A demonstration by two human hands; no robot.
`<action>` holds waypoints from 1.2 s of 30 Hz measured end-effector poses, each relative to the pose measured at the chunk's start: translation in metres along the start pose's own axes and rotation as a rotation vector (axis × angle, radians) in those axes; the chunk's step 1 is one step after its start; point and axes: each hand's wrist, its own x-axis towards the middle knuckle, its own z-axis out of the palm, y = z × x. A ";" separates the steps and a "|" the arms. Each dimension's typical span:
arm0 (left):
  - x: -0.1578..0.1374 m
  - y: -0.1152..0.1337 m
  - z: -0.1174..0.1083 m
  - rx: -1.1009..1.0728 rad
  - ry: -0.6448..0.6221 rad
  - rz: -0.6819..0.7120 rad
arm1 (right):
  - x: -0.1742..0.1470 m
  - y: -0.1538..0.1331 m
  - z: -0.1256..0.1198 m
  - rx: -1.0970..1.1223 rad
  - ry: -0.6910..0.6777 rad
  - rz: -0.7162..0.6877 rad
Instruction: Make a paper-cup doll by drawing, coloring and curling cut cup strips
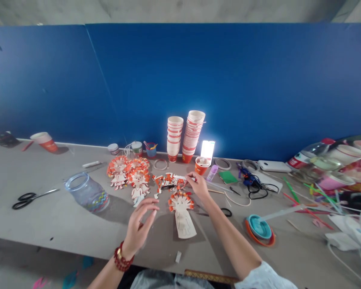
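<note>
My right hand (198, 185) reaches over the table with thumb and forefinger pinched on a thin white strip (179, 177), probably paper. Under its fingertips lies a pile of orange and white paper scraps (168, 182). My left hand (141, 224), wearing a red bead bracelet, hovers open with thumb and fingers apart, nothing in it. Between the hands lies a paper cutout (180, 205) with a fringed orange-and-white head and an uncut, drawn-on lower part. Several similar finished-looking figures (138, 180) lie overlapped at left. Black-handled scissors (226, 212) are partly hidden by my right forearm.
Two tall stacks of paper cups (173, 138) stand against the blue partition, near a lit phone (207, 150). A clear jar (87, 192) and scissors (30, 198) occupy the left. A glue gun (248, 176), turquoise lid (259, 226) and cluttered craft materials fill the right.
</note>
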 end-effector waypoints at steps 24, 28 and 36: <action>0.110 0.006 0.070 -0.006 -0.001 0.003 | -0.029 -0.038 0.009 0.543 -0.066 0.106; 0.120 -0.014 0.044 0.497 -0.138 0.131 | -0.031 -0.028 -0.011 0.334 0.014 0.042; 0.121 -0.043 0.037 0.813 -0.348 0.167 | -0.046 -0.007 -0.044 0.148 0.129 0.061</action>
